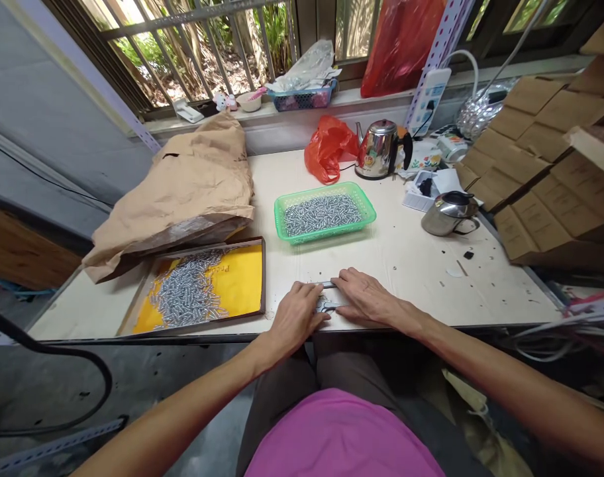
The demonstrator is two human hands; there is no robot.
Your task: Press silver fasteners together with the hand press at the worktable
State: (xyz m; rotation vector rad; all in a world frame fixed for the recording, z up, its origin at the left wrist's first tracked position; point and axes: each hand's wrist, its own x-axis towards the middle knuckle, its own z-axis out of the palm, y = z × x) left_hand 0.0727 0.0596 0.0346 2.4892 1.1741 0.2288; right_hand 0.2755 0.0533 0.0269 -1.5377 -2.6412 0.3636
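Note:
At the table's front edge, a flat grey metal piece (330,298) lies between my hands, its ends partly covered by fingers. My left hand (298,310) grips its left end, thumb toward me and fingers over the far side. On the right end, my right hand (364,296) is closed with its fingers curled over the piece. Beyond my hands stands a green plastic basket (326,235) holding many small shiny metal pins (322,213). To the left is a shallow tray (263,278) with a yellow lining (245,278) and a pile of similar pins (187,291).
A large brown paper sack (183,179) slumps over the tray's back edge. Toward the back are a red plastic bag (326,149) and a steel kettle (378,152). A small steel pot (446,215) stands at right, near stacked cardboard boxes (545,152).

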